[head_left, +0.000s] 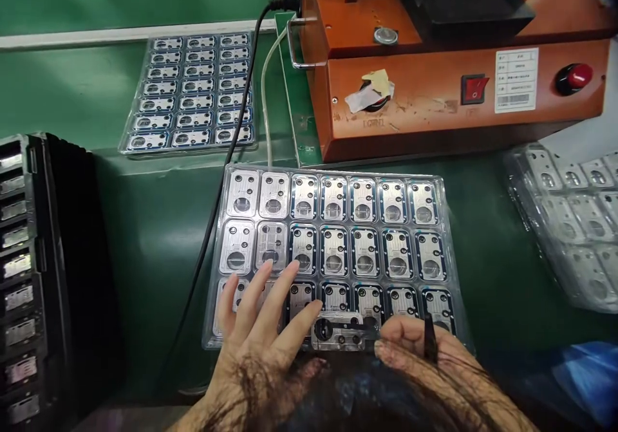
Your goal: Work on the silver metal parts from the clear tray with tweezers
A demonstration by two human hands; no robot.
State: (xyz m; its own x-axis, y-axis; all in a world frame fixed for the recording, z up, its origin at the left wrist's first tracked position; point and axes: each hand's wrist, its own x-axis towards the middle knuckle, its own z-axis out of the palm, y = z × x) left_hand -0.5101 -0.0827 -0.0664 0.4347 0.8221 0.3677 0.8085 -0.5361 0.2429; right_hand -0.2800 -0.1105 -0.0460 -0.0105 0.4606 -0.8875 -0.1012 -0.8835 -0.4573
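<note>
Silvery plate (348, 336) (dark-holed), crosswise at the clear tray's (450, 245) near edge.

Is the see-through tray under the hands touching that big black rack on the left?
Apart. The head view shows it: a wide strip of green table lies between the see-through tray and the black rack.

Tray (450, 252) partly behind hands (258, 338)

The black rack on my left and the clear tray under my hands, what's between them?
In the head view, the black cable runs over green tabletop between the black rack and the clear tray.
</note>
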